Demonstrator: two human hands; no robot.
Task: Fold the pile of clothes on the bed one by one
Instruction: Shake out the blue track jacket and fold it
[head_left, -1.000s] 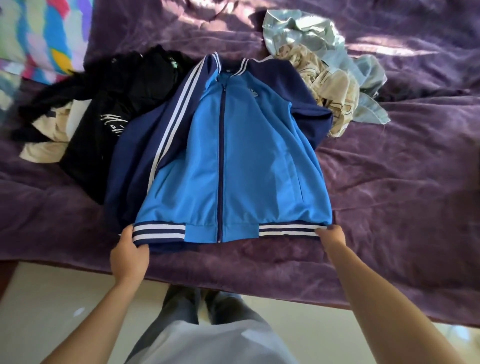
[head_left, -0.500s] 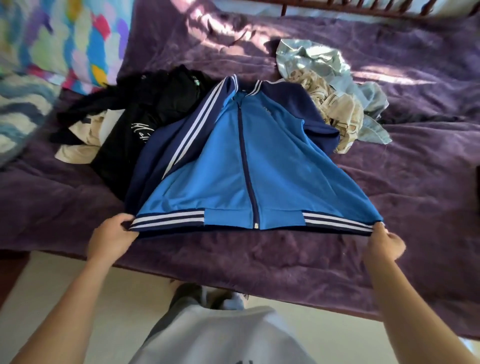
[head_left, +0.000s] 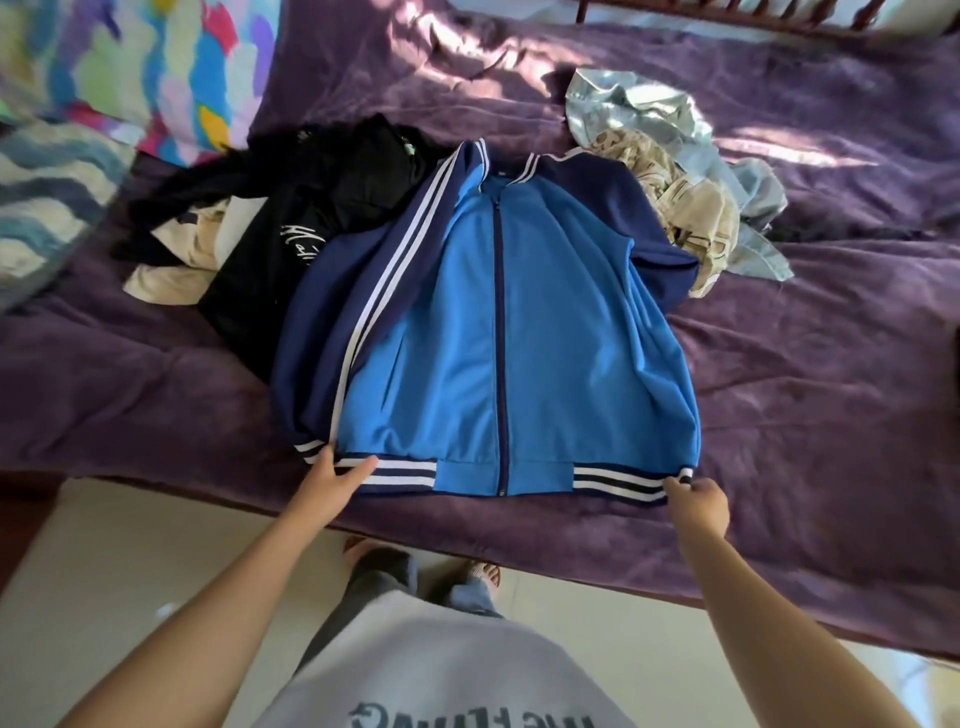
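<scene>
Left hand (head_left: 332, 483): fingers (head_left: 363, 466) straight and spread, laid flat on the striped hem band (head_left: 400, 475) at the jacket's left corner. They press it and do not pinch.
Right hand (head_left: 697, 500): fingers curled, pinching the jacket's right hem corner.

Jacket (head_left: 519, 338): bright blue front, navy sleeves with white stripes, zipped, face up on the bed (head_left: 831, 389). The hem lies close to the bed edge nearest the person.
- Left of jacket: black garment (head_left: 337, 208), partly under the jacket's left sleeve; cream garment (head_left: 176, 260) beyond it.
- Beyond the jacket's right shoulder: crumpled pale blue and beige printed clothes (head_left: 675, 176).

Risks (judgement):
- The left sleeve overlaps the black garment, so folding that sleeve inward may drag the black cloth along.
- The right sleeve looks bunched at the shoulder; left unflattened, it would make a lumpy fold.
- The hem is close to the bed edge, so a further pull toward the person could slide the jacket off.
- Only one corner is pinched, so uneven tension may skew the zip line.

Writing:
- Black garment: white script, partly covered, not readable.
- Person's grey shirt (head_left: 441, 675): dark print seen upside down and cut off by the frame; not reliably readable.
</scene>
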